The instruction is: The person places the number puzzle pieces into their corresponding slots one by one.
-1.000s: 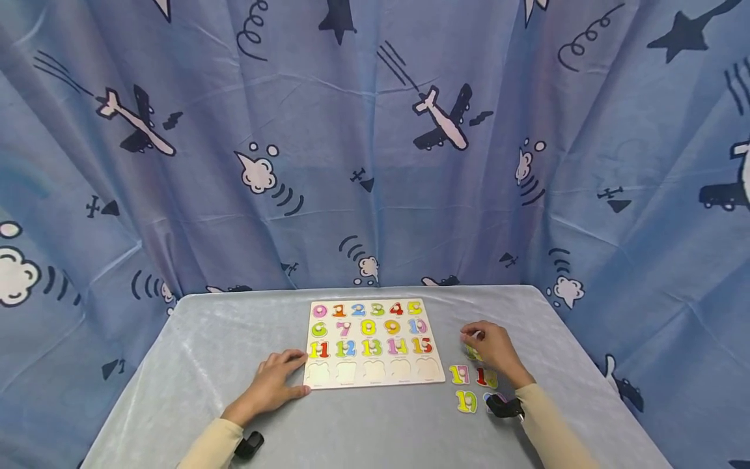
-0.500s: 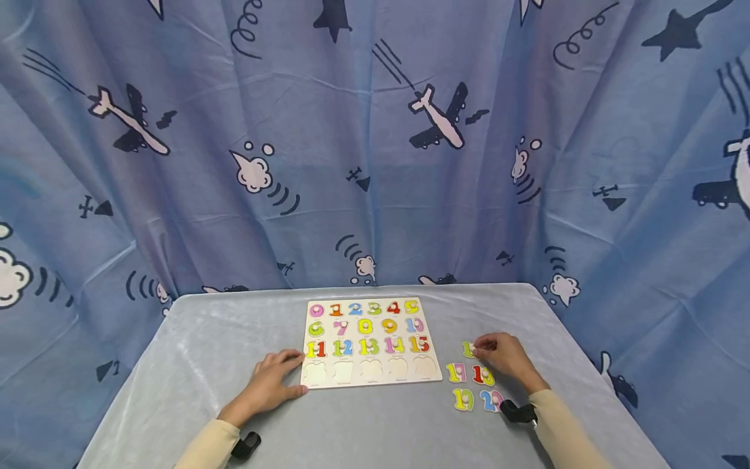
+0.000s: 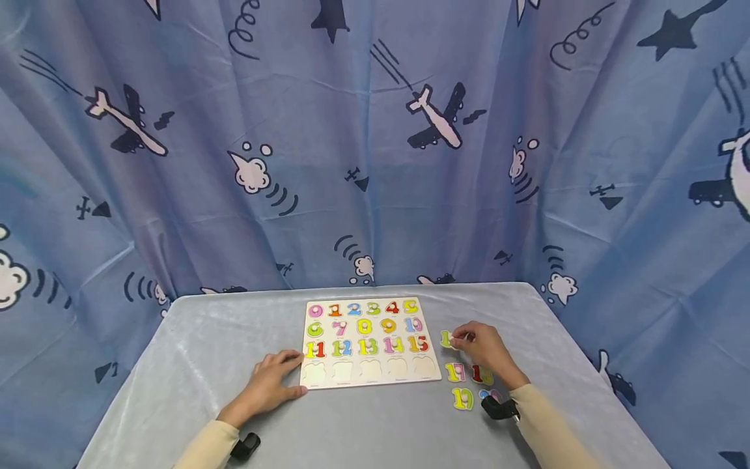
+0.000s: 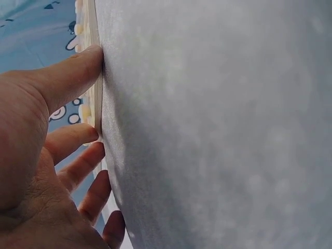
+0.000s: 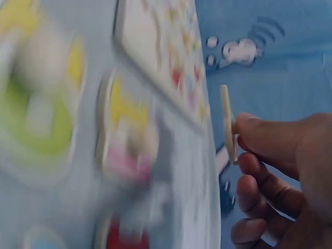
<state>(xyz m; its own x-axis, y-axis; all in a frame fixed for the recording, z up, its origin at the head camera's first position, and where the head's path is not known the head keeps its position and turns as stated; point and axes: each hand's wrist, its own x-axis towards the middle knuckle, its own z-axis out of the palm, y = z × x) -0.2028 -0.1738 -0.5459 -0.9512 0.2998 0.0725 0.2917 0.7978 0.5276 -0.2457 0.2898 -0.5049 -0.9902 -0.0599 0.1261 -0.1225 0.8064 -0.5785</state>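
Note:
My right hand (image 3: 485, 346) pinches a green number puzzle piece (image 3: 446, 339) by its small knob, just right of the puzzle board. In the right wrist view the held piece (image 5: 227, 124) appears edge-on, raised over the table, with thumb and index finger at the knob. The pale wooden number board (image 3: 436, 374) has pieces 0 to 15 seated in its upper three rows; the bottom row shows bare recesses. My left hand (image 3: 272, 380) rests at the board's left front corner, fingers loosely extended. Its thumb (image 4: 78, 72) touches the board's edge in the left wrist view.
Right of the board lie loose pieces: a yellow-pink 17 (image 3: 455, 372), a red-yellow 18 (image 3: 479, 374) and a yellow-green 19 (image 3: 462, 398). A 20 (image 3: 485, 394) is partly covered by the right wrist camera (image 3: 500, 408). A blue patterned curtain (image 3: 375, 163) hangs behind the grey-covered table (image 3: 363, 430).
My right hand has picked up the green piece from above the loose pieces and carried it left toward the board. The left hand stays at the board's corner.

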